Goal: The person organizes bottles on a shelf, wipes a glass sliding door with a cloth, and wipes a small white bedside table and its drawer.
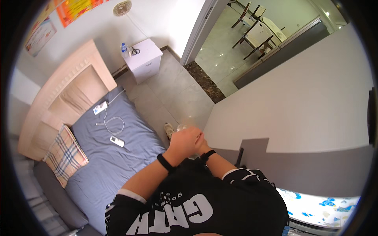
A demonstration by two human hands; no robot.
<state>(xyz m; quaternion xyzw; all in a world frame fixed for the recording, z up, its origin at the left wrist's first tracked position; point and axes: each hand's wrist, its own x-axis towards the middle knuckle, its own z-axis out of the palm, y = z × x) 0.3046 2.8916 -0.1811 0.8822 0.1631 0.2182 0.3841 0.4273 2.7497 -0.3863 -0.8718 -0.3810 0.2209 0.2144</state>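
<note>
In front of my chest, my left hand [183,145] and my right hand [201,142] are brought together, the left overlapping the right. The fingers are curled and mostly turned away from view, so whether anything lies between them is hidden. Just past the knuckles shows a small pale, blurred thing [182,127] that I cannot identify; I cannot tell whether a hand touches it. Each wrist wears a black band. To the left of the hands is a bed [138,144] with a blue-grey sheet. On it lie a white remote control [117,141] and a white power strip [100,108] with its cord.
A plaid pillow [67,155] rests near the wooden headboard [84,75]. Beyond the bed stands a white nightstand [144,57] bearing a plastic bottle [124,48] and black scissors [135,51]. An open doorway leads to chairs [260,34]. A beige shoe [169,130] is on the tiled floor.
</note>
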